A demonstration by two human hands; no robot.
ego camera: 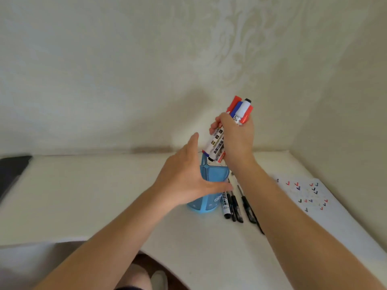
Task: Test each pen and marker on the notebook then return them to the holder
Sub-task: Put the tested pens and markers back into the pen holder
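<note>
My right hand (234, 139) grips a bundle of markers (240, 109) with red, blue and black caps, held tilted just above the mouth of the blue holder (211, 178). Their lower ends hang over the holder's opening. My left hand (188, 178) is spread against the holder's left side, thumb stretched across its front. Several black pens and one marker (234, 204) lie on the table right of the holder. The notebook page (307, 195) at right bears many small red, blue and black tick marks.
The white table (83, 195) runs back to a pale patterned wall. A dark flat object (12, 170) lies at the table's far left edge. My right forearm crosses over the pens lying on the table.
</note>
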